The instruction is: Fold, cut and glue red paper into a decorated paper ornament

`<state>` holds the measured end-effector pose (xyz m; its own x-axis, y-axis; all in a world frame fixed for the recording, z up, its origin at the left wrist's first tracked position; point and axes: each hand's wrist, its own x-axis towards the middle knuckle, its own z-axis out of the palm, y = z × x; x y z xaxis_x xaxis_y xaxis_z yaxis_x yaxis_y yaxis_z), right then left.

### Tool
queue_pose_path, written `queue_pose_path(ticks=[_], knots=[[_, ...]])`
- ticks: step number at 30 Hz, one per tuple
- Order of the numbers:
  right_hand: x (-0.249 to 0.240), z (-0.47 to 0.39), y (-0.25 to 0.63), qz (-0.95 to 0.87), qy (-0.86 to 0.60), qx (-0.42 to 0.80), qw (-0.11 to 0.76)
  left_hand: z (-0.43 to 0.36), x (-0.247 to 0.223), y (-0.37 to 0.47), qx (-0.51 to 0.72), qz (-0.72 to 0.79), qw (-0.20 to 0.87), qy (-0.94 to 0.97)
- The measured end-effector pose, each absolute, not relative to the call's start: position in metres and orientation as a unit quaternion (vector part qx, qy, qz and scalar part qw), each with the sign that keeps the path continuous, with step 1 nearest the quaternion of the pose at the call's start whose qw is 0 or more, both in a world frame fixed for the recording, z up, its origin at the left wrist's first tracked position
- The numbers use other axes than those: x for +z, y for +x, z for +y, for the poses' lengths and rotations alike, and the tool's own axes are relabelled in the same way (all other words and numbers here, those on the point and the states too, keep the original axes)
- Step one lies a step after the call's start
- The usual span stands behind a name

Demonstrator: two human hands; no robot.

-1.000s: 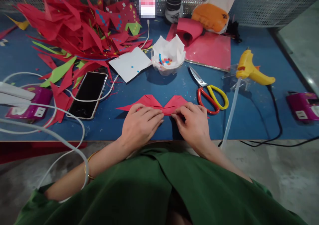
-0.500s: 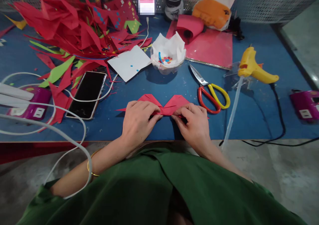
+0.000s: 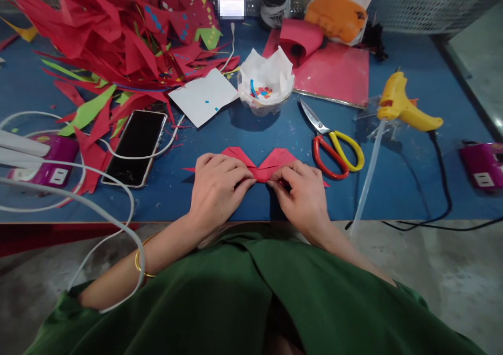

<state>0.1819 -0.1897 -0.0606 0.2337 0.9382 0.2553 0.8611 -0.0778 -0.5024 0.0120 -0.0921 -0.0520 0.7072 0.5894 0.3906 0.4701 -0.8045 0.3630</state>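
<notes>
A folded piece of red paper (image 3: 277,158) lies on the blue table near its front edge, with two raised peaks and a V-shaped dip between them. Its pointed ends stick out past both hands. My left hand (image 3: 220,184) pinches the lower edge left of the middle, thumb and fingertips pressed together. Just right of the middle, my right hand (image 3: 301,192) pinches the same edge. The two sets of fingertips are a short gap apart. Parts of the paper are hidden under the fingers. Scissors (image 3: 330,140) with one red and one yellow handle lie right of my right hand.
A heap of red paper shapes (image 3: 118,40) fills the back left. A phone (image 3: 135,148) lies near white cables. Behind the hands are a white card (image 3: 204,98) and a paper-lined bowl (image 3: 267,82) of small coloured bits. A yellow glue gun (image 3: 404,106) stands at right.
My right hand's fingertips have shifted slightly left along the paper's edge, toward the middle. Both hands keep pinching the red paper. The whole view has shifted a little.
</notes>
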Motion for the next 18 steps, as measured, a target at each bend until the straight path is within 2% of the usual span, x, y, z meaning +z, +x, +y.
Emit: queue_pose_path(ticks=[7,13,18], knots=[[-0.054,-0.185,0.182,-0.619,-0.751,0.065,0.219,-0.090,-0.045,0.018,0.220,0.291,0.095,0.926],[-0.046,-0.182,0.182,-0.644,-0.753,0.044,0.125,-0.088,-0.044,0.018,0.201,0.280,0.075,0.936],[-0.045,-0.180,0.185,-0.654,-0.748,0.034,0.106,-0.090,-0.046,0.019,0.202,0.271,0.058,0.940]])
